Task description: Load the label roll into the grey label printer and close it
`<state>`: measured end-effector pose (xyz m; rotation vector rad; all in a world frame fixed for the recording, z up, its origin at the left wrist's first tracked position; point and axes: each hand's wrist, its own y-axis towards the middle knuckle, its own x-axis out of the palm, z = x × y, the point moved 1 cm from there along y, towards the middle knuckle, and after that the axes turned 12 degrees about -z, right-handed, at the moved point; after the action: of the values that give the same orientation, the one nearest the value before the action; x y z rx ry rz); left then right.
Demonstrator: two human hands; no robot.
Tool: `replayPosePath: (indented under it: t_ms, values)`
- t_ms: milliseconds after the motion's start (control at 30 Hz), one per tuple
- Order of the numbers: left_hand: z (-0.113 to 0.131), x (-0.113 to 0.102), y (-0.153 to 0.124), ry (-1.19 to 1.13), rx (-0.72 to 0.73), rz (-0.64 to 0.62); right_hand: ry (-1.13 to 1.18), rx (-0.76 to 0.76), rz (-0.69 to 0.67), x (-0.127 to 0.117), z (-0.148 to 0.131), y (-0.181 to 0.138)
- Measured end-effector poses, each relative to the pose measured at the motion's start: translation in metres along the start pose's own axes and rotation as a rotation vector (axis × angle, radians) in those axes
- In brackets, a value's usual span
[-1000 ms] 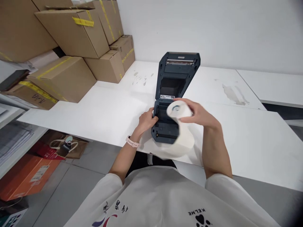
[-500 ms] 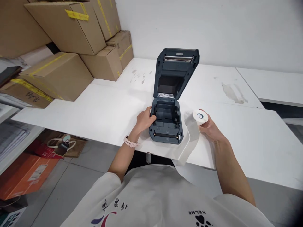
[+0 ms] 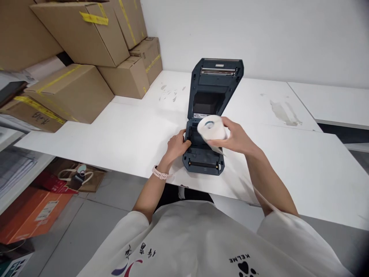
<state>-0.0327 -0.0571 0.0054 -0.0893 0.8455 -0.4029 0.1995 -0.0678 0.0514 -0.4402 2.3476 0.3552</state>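
A dark grey label printer (image 3: pixel 203 157) stands near the front edge of the white table (image 3: pixel 121 134), its lid (image 3: pixel 215 86) swung up and open. My left hand (image 3: pixel 177 146) grips the printer's left side, fingers curled over the edge. My right hand (image 3: pixel 235 136) holds a white paper roll (image 3: pixel 211 129) just above the open roll bay, with a loose tail of paper hanging below my fingers. The bay under the roll is partly hidden.
Cardboard boxes (image 3: pixel 69 88) with yellow tape are stacked at the table's back left. A second white table (image 3: pixel 331 104) adjoins on the right. Below on the left are shelves, an orange box (image 3: pixel 31 213) and a bag (image 3: pixel 77 177) on the floor.
Half a second ago my right hand held the roll on the table to the right of the printer; it has moved left and now holds the roll over the open bay. The left hand stayed put.
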Motion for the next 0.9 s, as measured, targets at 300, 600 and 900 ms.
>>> replayPosePath:
  t_ms: [300,600,900]
  values:
    - [-0.005,0.003,0.003,0.002,0.016,0.012,-0.565,-0.029,-0.283,0.015,-0.007,0.027]
    - [-0.004,0.002,0.001,0.010,0.011,-0.003,-0.612,0.008,-0.521,0.026,0.006,0.046]
    - [-0.006,0.004,0.003,-0.018,0.023,-0.001,-0.297,-0.124,-0.231,0.016,0.002,0.034]
